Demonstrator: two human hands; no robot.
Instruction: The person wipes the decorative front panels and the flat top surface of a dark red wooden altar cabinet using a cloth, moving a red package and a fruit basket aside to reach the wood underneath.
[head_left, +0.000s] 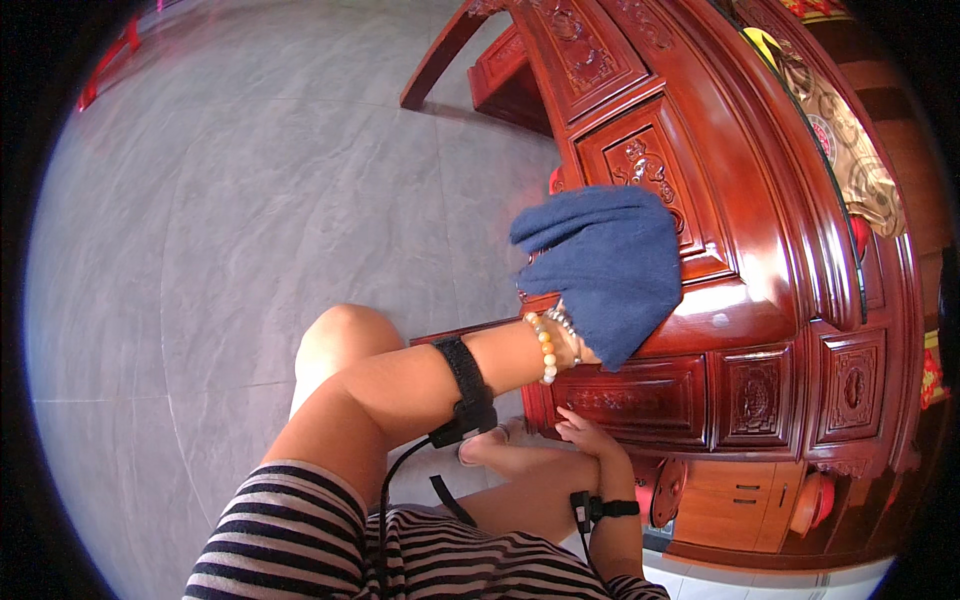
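A blue cloth (619, 262) covers the fingers of my left hand (574, 341), which holds it against the front of a carved, polished reddish-brown wooden cabinet (757, 217). The cloth hides how the fingers grip. Beads circle that wrist, and a black strap with a small device sits on the forearm. My right hand (585, 435) holds nothing, its index finger extended and fingers partly apart, beside the cabinet's lower side panel (637, 401). The right forearm rests near my bent knee.
Grey floor tiles (262, 210) lie to the left. A patterned brown bag (847, 142) rests on the cabinet top. A light wooden drawer unit (731, 499) and a red round-topped object (667, 491) stand at lower right. Black cables run from the wrist devices.
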